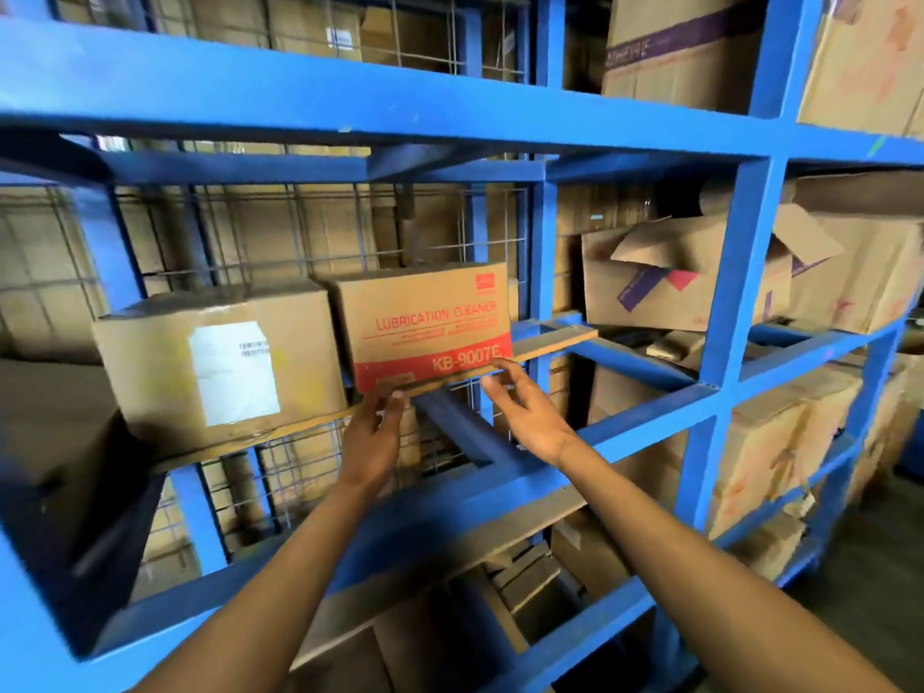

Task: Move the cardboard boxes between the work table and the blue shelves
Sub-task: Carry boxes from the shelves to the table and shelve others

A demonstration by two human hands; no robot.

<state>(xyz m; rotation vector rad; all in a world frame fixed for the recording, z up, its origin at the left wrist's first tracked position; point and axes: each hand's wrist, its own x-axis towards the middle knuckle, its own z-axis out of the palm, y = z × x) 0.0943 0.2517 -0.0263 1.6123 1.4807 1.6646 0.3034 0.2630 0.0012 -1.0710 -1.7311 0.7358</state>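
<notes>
A cardboard box (425, 312) printed "LUBRICATION CLEANER KB-9007E" with a red lower band stands on a wooden shelf board (555, 342) in the blue shelves (350, 97). A plain box with a white label (215, 367) sits against its left side. My left hand (375, 432) reaches up with its fingertips at the red box's lower left corner. My right hand (525, 412) is just below the lower right corner, fingers spread and touching the board's edge. Neither hand grips the box.
The shelf bay to the right holds opened and crumpled cardboard boxes (690, 277). More boxes (780, 457) fill the lower right bays and the top level. Wire mesh (280, 232) backs the shelf. A dark object (60, 482) sits at left.
</notes>
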